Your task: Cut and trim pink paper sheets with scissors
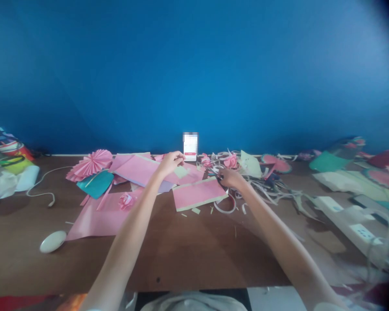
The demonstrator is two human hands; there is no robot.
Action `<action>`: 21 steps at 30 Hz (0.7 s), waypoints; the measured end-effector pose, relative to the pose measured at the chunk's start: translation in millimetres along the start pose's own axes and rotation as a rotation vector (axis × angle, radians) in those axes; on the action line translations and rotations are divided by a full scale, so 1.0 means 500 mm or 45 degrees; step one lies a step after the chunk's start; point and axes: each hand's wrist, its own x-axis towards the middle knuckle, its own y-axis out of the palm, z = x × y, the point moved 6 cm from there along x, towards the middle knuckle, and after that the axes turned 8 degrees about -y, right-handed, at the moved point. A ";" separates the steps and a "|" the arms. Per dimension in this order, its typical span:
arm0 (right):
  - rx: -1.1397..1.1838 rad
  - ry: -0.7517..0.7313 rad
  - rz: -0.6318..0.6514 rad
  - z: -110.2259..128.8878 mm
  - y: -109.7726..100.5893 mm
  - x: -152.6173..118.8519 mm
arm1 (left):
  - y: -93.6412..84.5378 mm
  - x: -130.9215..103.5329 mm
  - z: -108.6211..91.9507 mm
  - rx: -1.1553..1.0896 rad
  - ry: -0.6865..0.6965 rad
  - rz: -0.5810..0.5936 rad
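My left hand (173,163) hovers over the pink paper sheets (136,169), in front of the propped phone (190,147). Its fingers are bent, with a gap between thumb and fingertips, and nothing shows in them. A small pale green paper piece (180,172) lies just below. My right hand (231,178) is closed at the edge of the paper strips, around what look like dark-handled scissors (221,176), mostly hidden by the fingers. Nearest to it lies a pink paper rectangle (199,193) with pale green edges. A roll of tape (225,204) rests beside that rectangle.
Pink paper roses (231,160) and curled white strips (269,192) lie right of centre. A pleated pink fan (92,164) and teal paper (96,183) are at left. A white mouse (53,242) sits front left, a power strip (353,224) right. A blue wall (194,77) stands behind.
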 end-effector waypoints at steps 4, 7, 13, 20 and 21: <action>0.029 -0.011 0.016 -0.001 0.010 0.002 | -0.003 0.001 -0.001 0.004 0.025 -0.013; 0.061 -0.032 0.005 0.008 0.006 0.001 | -0.004 0.001 -0.003 0.004 0.034 -0.017; 0.121 -0.097 -0.069 0.031 -0.048 -0.015 | -0.020 -0.001 0.011 -0.176 -0.135 -0.104; 0.188 -0.105 -0.350 0.053 -0.155 -0.072 | -0.034 -0.005 0.005 -0.346 -0.138 -0.166; 0.181 -0.107 -0.388 0.056 -0.168 -0.082 | -0.032 -0.006 0.005 -0.352 -0.138 -0.179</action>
